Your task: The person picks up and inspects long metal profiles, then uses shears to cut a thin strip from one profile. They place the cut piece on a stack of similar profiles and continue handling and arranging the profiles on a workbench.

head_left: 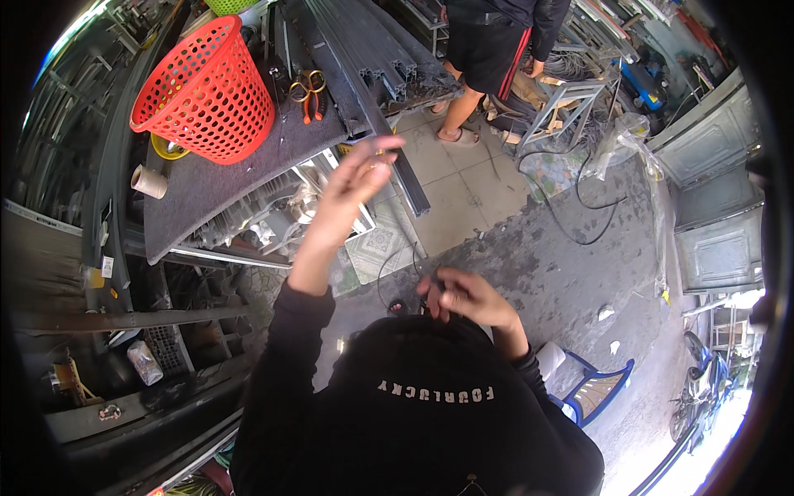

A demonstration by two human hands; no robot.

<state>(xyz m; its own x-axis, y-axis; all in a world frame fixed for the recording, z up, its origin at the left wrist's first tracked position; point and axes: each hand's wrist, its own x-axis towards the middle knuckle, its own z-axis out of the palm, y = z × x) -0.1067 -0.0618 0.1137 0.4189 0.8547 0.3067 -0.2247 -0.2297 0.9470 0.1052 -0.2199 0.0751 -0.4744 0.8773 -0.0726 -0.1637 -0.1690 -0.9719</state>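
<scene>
My left hand (354, 182) is stretched forward over the near edge of the workbench (240, 178), beside the end of a long dark metal profile (409, 186). Thumb and fingers come together around something small and dark, too blurred to name. Close in front of my body, my right hand (475, 299) has curled fingers; a dark thing at the fingertips cannot be made out. On the bench, beyond my left hand, lie scissors with gold-coloured handles (308, 85) and a tool with orange-red handles (313, 108). A red perforated basket (211, 99) stands to their left.
A tape or thread roll (149, 182) sits at the bench's left edge. More profiles (356, 50) are stacked at the far side. Another person in shorts (488, 62) stands beyond the bench. A black cable (571, 236) loops over the floor; a blue-framed chair (595, 393) stands right.
</scene>
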